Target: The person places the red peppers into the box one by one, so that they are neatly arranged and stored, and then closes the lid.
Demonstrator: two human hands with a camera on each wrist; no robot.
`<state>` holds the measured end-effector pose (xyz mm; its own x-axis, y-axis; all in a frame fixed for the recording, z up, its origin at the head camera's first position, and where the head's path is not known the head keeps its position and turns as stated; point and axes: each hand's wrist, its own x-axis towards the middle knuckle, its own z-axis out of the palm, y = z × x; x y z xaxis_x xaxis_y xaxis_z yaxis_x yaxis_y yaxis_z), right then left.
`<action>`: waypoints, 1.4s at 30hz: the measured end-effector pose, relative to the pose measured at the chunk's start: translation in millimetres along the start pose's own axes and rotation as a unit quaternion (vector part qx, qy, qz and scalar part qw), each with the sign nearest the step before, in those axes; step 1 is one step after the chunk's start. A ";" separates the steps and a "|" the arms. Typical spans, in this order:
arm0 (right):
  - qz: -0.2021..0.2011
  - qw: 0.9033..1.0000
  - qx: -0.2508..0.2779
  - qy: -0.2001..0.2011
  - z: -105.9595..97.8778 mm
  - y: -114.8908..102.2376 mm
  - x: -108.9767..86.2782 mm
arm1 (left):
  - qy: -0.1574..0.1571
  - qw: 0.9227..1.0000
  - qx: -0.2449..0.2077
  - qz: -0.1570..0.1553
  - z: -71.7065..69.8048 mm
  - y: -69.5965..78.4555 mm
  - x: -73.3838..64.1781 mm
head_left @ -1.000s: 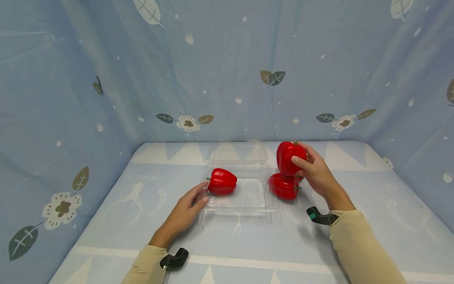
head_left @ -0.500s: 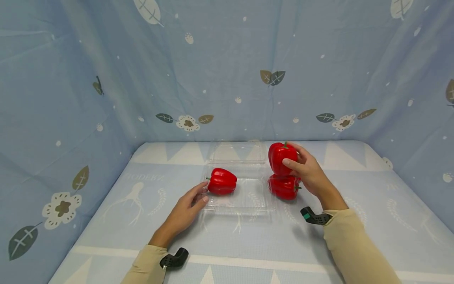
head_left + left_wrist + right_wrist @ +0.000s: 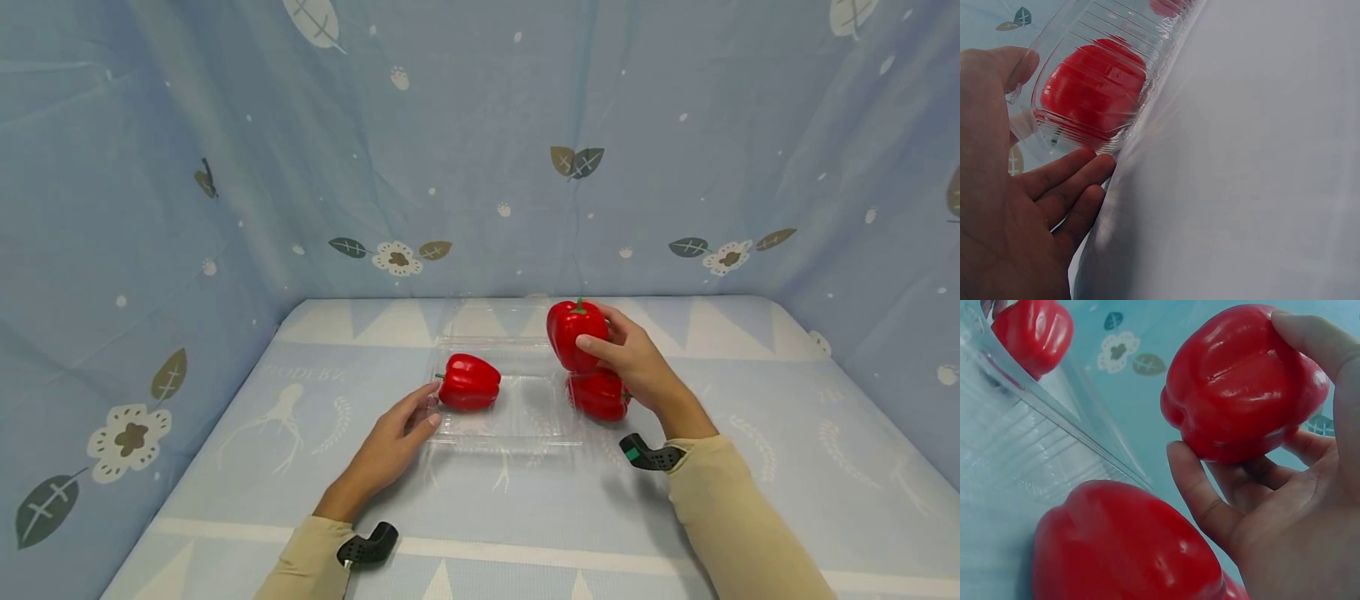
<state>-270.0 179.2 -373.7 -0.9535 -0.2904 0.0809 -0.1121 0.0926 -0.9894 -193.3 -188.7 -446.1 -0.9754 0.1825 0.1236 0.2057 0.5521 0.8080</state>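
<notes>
My right hand (image 3: 633, 354) holds a red bell pepper (image 3: 576, 337), green stem upward, raised over the right end of a clear plastic clamshell container (image 3: 528, 408). In the right wrist view thumb and fingers cup this pepper around its side. Inside the container, at its left, another red bell pepper (image 3: 469, 383) lies on its side, stem to the left. My left hand (image 3: 386, 450) grips the container's left end, thumb at the rim and fingers against the outside wall. Just outside the right wall lies a further bell pepper (image 3: 600, 396), partly hidden below my right hand.
The container's lid (image 3: 495, 319) stands folded back behind the base. Another bit of red (image 3: 1235, 589) shows behind the near pepper in the right wrist view. The patterned cloth (image 3: 480, 517) covers the table, and blue fabric walls (image 3: 480, 125) rise at the back and sides.
My right hand has carried its bell pepper leftward, from above the pepper on the table to over the container's right end. My left hand and the pepper inside the container have stayed put.
</notes>
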 end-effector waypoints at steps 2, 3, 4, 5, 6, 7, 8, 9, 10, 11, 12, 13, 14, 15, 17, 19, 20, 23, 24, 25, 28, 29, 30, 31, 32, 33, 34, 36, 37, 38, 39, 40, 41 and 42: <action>-0.001 1.000 -0.002 -0.006 2.2 -0.4 1.1 | 0.000 1.000 0.001 0.001 -0.5 0.1 0.0; -0.001 1.000 -0.004 -0.008 3.1 -0.3 1.8 | 0.000 1.000 0.000 0.002 -0.7 -0.1 -0.1; -0.001 1.000 -0.006 -0.010 4.0 -0.3 2.3 | 0.000 1.000 0.001 0.002 -0.9 -0.1 -0.1; 0.000 1.000 -0.010 -0.012 5.0 -0.3 2.9 | 0.000 1.000 0.001 0.002 -1.0 0.1 -0.3; 0.000 1.000 -0.014 -0.014 6.0 -0.3 3.4 | 0.000 1.000 0.002 0.003 -1.0 -0.1 -0.4; -0.001 1.000 -0.015 -0.016 6.8 -0.2 4.0 | 0.001 1.000 0.000 0.004 -0.9 -0.3 -0.5; -0.001 1.000 -0.018 -0.018 7.6 0.1 4.6 | 0.001 1.000 -0.001 0.004 -0.7 -0.5 -0.6; -0.001 1.000 -0.021 -0.019 8.3 0.4 5.1 | 0.001 1.000 -0.002 0.004 -0.6 -0.6 -0.7; 0.000 1.000 -0.023 -0.020 9.1 0.5 5.6 | 0.001 1.000 -0.002 0.003 -0.5 -0.7 -0.8; 0.000 0.999 -0.024 -0.021 9.9 0.7 6.0 | 0.001 1.000 -0.003 0.004 -0.2 -0.9 -0.9; 0.001 0.999 -0.023 -0.022 10.5 0.7 6.4 | 0.001 1.000 -0.004 0.003 -0.3 -0.6 -1.1; 0.002 1.000 -0.020 -0.024 11.2 0.8 6.9 | 0.001 1.000 -0.005 0.002 -0.4 -0.3 -1.1; 0.004 1.000 -0.018 -0.024 11.9 0.5 7.1 | 0.001 1.000 -0.005 0.001 -0.5 0.0 -1.2; 0.005 1.000 -0.014 -0.026 12.7 0.2 7.5 | 0.001 1.000 -0.006 0.001 -0.7 0.5 -1.2; 0.007 1.000 -0.009 -0.028 13.9 -0.1 8.5 | 0.002 1.000 -0.007 0.002 -0.8 1.4 -1.1; 0.010 0.999 -0.008 -0.031 15.2 -0.5 9.1 | 0.002 1.000 -0.007 0.002 -0.8 2.0 -1.1; 0.011 0.999 -0.012 -0.032 15.7 -0.7 9.2 | 0.002 1.000 -0.007 0.002 -0.8 2.2 -1.1; 0.018 0.999 -0.031 -0.034 16.9 -1.3 9.7 | 0.001 1.000 -0.005 0.004 0.0 1.4 -1.2; 0.021 0.998 -0.037 -0.035 17.3 -1.6 10.0 | 0.001 1.000 -0.006 0.004 0.0 1.3 -1.2; 0.024 0.998 -0.043 -0.036 17.6 -1.8 10.4 | 0.001 1.000 -0.006 0.004 0.2 1.1 -1.2; 0.030 0.997 -0.061 -0.041 18.8 -3.3 11.7 | 0.001 1.000 -0.005 0.004 0.6 0.5 -0.9; 0.031 0.996 -0.067 -0.043 19.3 -3.8 12.2 | 0.001 1.000 -0.006 0.003 0.5 0.9 -0.8; 0.033 0.996 -0.073 -0.045 19.9 -4.6 12.6 | 0.001 1.000 -0.005 0.002 0.6 1.1 -0.7; 0.033 0.995 -0.077 -0.047 20.9 -5.6 13.1 | 0.001 1.000 -0.004 0.001 0.7 1.1 -0.6; 0.033 0.995 -0.081 -0.049 21.9 -6.7 13.7 | 0.001 1.000 -0.004 0.001 0.7 1.2 -0.5; 0.034 0.994 -0.085 -0.053 23.0 -7.6 14.2 | 0.001 1.000 -0.003 0.000 0.9 1.2 -0.4; 0.035 0.994 -0.091 -0.055 24.1 -8.7 14.9 | 0.002 1.000 -0.002 -0.001 1.1 1.1 -0.4; 0.037 0.993 -0.099 -0.061 26.8 -10.7 16.7 | 0.001 1.000 0.000 -0.003 1.4 0.7 -0.4; 0.037 0.992 -0.105 -0.064 27.8 -11.4 17.8 | 0.001 1.000 0.000 -0.004 1.4 0.7 -0.4; 0.037 0.991 -0.114 -0.066 28.7 -11.9 18.8 | 0.001 1.000 0.000 -0.005 1.4 0.8 -0.5; 0.037 0.989 -0.126 -0.067 29.7 -12.5 19.8 | 0.001 1.000 0.000 -0.006 1.4 0.9 -0.5; 0.037 0.987 -0.138 -0.068 30.6 -13.2 20.8 | 0.001 1.000 -0.001 -0.006 1.1 1.1 -0.7; 0.037 0.985 -0.152 -0.070 31.4 -13.7 21.6 | 0.001 1.000 -0.002 -0.005 1.1 1.2 -0.6; 0.036 0.983 -0.167 -0.071 32.3 -14.3 22.4 | 0.001 1.000 -0.002 -0.005 1.0 1.3 -0.6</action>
<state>-280.7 140.7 -361.7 -0.9162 -0.3995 -0.0300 -0.1533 0.4188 -0.8950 -192.4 -187.3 -445.7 -0.9775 0.1757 0.1169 0.1960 0.5503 0.8117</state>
